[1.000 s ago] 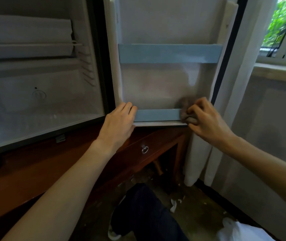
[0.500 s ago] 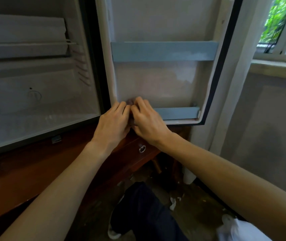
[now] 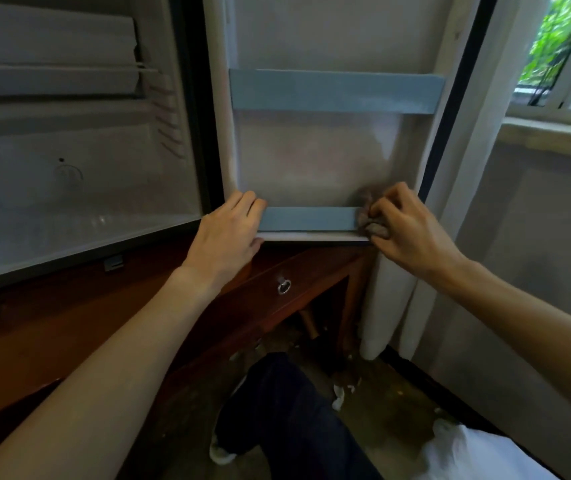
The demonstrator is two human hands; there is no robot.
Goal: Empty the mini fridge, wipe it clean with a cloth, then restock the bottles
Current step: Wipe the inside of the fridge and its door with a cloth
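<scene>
Guest room, mini fridge (image 3: 79, 188) on wooden desk (image 3: 52, 341), curtained window (image 3: 561, 50)

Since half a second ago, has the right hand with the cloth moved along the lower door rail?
Yes. The right hand has carried the cloth from beside the left hand to the rail's right end, near the door's outer edge.
</scene>
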